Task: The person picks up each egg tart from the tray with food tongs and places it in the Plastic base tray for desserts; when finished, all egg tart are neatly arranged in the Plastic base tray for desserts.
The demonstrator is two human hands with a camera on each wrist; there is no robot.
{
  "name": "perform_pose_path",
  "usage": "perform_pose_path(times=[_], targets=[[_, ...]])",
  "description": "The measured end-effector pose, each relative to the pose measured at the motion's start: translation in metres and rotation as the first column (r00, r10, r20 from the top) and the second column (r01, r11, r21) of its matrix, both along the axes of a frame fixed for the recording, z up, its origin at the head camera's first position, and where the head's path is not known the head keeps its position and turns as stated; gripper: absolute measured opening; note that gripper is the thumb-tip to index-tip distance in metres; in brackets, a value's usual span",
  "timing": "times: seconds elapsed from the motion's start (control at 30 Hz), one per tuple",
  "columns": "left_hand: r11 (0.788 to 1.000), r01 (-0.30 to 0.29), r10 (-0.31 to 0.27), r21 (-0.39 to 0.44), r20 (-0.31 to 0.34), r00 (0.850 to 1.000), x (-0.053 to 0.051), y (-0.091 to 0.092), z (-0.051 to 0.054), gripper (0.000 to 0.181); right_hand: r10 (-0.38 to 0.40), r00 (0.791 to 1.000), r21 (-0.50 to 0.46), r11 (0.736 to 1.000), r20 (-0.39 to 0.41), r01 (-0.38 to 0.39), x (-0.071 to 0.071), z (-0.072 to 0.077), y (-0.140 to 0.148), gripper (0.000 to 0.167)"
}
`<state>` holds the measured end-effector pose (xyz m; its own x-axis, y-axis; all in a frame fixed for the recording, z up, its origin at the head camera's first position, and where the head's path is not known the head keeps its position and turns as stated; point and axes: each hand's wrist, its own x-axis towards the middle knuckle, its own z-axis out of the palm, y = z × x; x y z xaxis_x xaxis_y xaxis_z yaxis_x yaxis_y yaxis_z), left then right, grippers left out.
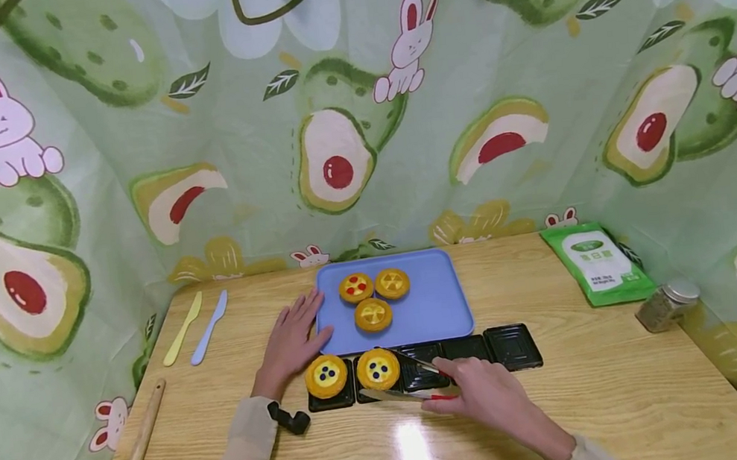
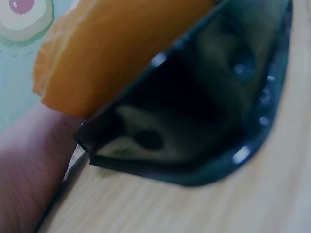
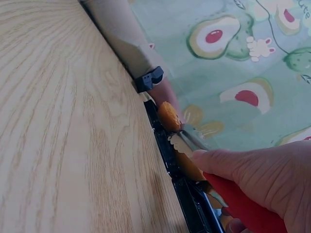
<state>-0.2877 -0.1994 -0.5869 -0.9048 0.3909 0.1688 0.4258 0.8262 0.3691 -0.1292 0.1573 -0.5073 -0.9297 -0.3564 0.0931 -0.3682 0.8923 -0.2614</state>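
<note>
My right hand grips red-handled metal tongs. Their two arms stand on either side of an egg tart with dark berries, which sits on a black plastic holder. A second berry tart lies in the leftmost section of that row. With fingers straight, my left hand rests at the left edge of a blue tray. On the tray are a tart with red pieces and two tarts with yellow wedges. In the right wrist view, the tongs' red grip shows under my thumb.
Yellow and blue plastic knives lie at the left, above a wooden-handled tool. A green-and-white packet and a glass jar with a grey lid stand at the right. A patterned cloth hangs behind the table.
</note>
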Motion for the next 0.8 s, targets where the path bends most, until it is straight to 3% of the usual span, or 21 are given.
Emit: perform_pose_path(times=[0.2,0.53,0.8], targets=[[1.000,-0.004,0.004,-0.002,0.002,1.000,0.000,0.000,0.000,0.077,-0.017,1.000,-0.023,1.000,0.010,0.017,-0.001,0.004,0.000,0.061],[1.000,-0.006,0.006,-0.012,0.001,1.000,0.001,0.000,-0.002,0.077,-0.079,0.996,-0.121,0.990,-0.033,0.075,-0.008,0.018,0.009,0.058],[1.000,-0.001,0.001,-0.008,-0.003,1.000,-0.001,-0.001,-0.002,0.077,-0.129,0.990,-0.149,0.982,-0.058,0.119,-0.023,0.026,0.024,0.081]])
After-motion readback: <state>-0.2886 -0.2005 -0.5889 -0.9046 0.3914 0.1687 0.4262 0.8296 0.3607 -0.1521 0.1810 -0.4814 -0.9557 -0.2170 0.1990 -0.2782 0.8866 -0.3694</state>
